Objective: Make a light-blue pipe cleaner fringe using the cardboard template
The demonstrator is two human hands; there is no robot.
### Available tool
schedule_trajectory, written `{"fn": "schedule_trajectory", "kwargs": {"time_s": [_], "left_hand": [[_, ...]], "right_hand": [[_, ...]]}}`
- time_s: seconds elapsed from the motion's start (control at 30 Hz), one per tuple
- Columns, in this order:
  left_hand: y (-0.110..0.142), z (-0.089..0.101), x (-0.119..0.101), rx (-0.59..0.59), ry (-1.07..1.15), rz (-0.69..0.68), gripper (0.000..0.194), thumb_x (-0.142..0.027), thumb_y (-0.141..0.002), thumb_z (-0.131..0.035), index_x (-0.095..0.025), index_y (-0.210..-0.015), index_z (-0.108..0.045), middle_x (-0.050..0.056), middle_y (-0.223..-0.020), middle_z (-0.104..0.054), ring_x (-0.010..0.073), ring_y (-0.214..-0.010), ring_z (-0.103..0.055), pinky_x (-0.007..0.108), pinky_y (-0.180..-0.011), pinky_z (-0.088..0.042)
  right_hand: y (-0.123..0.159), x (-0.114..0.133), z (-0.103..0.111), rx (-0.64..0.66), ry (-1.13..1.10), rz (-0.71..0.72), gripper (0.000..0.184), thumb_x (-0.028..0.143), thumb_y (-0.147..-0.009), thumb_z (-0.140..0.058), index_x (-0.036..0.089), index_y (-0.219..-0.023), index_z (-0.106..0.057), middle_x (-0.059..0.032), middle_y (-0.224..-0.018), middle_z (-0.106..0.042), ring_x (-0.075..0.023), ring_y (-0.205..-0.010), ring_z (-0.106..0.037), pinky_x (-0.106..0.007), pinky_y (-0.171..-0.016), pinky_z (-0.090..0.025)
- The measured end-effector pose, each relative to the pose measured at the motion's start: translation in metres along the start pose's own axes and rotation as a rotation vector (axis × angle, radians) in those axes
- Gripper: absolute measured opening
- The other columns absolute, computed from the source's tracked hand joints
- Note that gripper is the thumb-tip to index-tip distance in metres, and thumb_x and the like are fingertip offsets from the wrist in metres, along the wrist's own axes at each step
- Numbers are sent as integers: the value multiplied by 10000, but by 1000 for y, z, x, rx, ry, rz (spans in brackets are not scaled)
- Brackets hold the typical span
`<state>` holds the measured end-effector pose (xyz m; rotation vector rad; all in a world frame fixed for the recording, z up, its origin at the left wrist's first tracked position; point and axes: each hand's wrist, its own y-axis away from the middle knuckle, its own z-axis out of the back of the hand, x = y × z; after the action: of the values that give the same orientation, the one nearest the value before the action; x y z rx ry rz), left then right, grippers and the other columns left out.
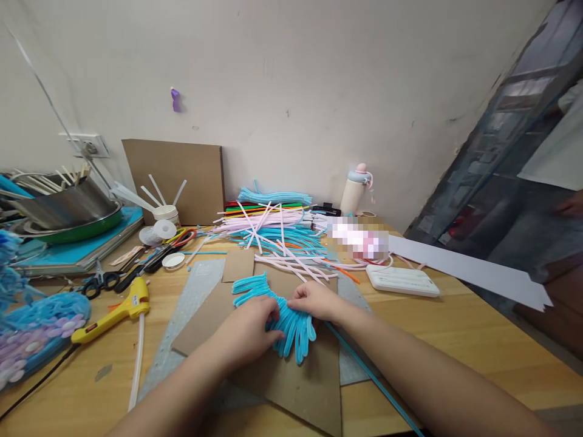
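A fan-shaped piece of looped light-blue pipe cleaners (pixel 298 331) lies on brown cardboard (pixel 303 388) in front of me. My left hand (pixel 255 328) is closed on its middle, thumb below and fingers curled above; part of the loops is hidden under it. At the upper inner edge of the piece, my right hand (pixel 314 300) pinches the pipe cleaner between thumb and forefinger. A long blue strand (pixel 371 375) trails from beneath the right hand toward the lower right.
A yellow glue gun (pixel 136 298) and scissors (pixel 102 281) lie at left. Behind the cardboard are piled pipe cleaners (pixel 273 233). A white power strip (pixel 403 281) sits at right, a bottle (pixel 355 189) by the wall. A person in white (pixel 553 142) is at far right.
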<state>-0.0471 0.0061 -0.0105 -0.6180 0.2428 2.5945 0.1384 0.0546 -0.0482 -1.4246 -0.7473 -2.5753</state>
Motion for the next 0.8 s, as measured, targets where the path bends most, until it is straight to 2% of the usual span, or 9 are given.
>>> {"fn": "schedule_trajectory", "kwargs": {"time_s": [0.1, 0.2, 0.33, 0.6, 0.8], "left_hand": [[7, 0, -5, -17, -99, -29, 170, -226, -677, -579, -203, -844, -565, 33, -882, -582, 207, -817, -530, 284, -653, -369], [16, -6, -8, -44, -153, 9, 128, -154, -712, -515, -201, -824, -558, 41, -869, -590, 216, -824, -538, 299, -661, -366], [29, -20, -5, -148, -104, 87, 90, -167, -777, -465, -206, -808, -540, 30, -841, -585, 199, -803, -538, 288, -649, -368], [48, -40, -9, -303, -10, 150, 92, -176, -806, -452, -206, -802, -539, 24, -843, -575, 183, -795, -537, 281, -659, -389], [54, -49, -16, -393, 57, 139, 148, -180, -817, -444, -200, -789, -588, 45, -848, -590, 194, -835, -541, 310, -724, -413]], "right_hand": [[-1, 0, -1, 5, 10, 33, 194, 337, -697, -605, 172, -620, -537, 26, -466, -551, -82, -379, -466, -168, -335, -323], [0, 1, -2, 23, -10, 45, 206, 347, -697, -608, 176, -606, -540, 27, -458, -554, -82, -366, -455, -177, -330, -320], [1, 1, -1, 42, -50, 18, 216, 356, -680, -627, 179, -600, -531, 34, -441, -545, -78, -344, -443, -180, -328, -323], [10, 2, 6, 239, -67, -21, 276, 407, -690, -605, 173, -553, -550, 14, -437, -564, -97, -339, -468, -220, -369, -393], [5, -8, 4, 237, -84, 20, 225, 370, -684, -620, 168, -596, -576, 13, -496, -615, -89, -378, -505, -188, -373, -398]]}}
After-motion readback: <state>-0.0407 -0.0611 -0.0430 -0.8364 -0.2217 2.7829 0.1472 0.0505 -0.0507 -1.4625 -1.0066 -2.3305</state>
